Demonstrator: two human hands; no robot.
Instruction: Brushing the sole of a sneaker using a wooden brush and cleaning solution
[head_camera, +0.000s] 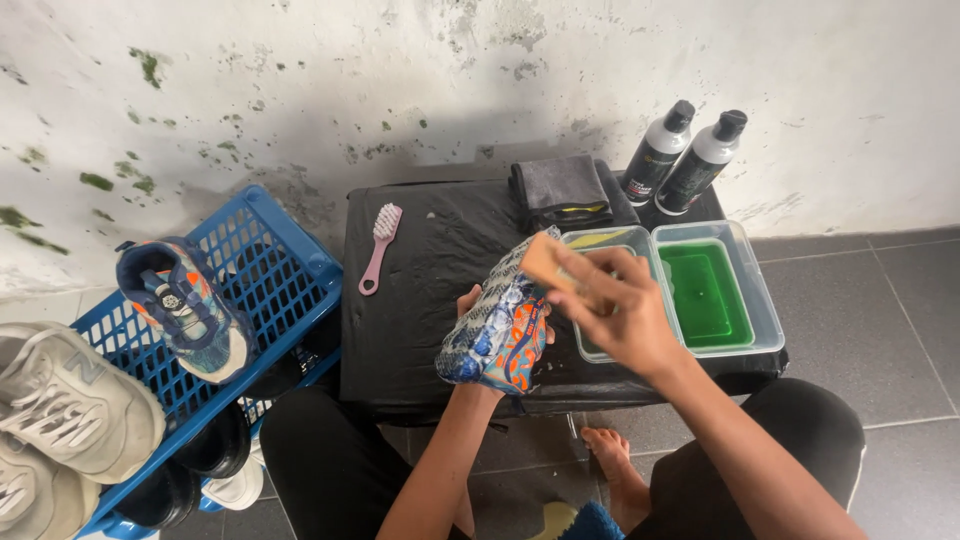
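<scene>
Far left: two pale grey sneakers (60, 410) lie on the floor beside a blue plastic crate (285, 285).
On the crate: a blue and orange sneaker (185, 305) rests across the top, laces up; dark shoes show beneath it.
Work surface: a low black table (420, 300), wet in places, stands against a stained white wall.
On the table, left: a pink-handled brush (379, 246) lies well apart from the hands.
Centre: the left hand (475, 305) is tucked inside a blue, white and orange shoe (497, 330), holding it up above the table's front edge; its fingers are mostly hidden, so their spread cannot be told.
Right hand (615, 305): fingers pinched around a tan wooden brush (548, 262) pressed to the shoe's upper end.
Doing it well, as a judgement: brace the shoe firmly from inside and use short, light strokes.
Back of table: a folded dark grey cloth (562, 190).
Right: two clear tubs (715, 300), one holding green liquid.
Far right, by the wall: two black-capped bottles (685, 155).
</scene>
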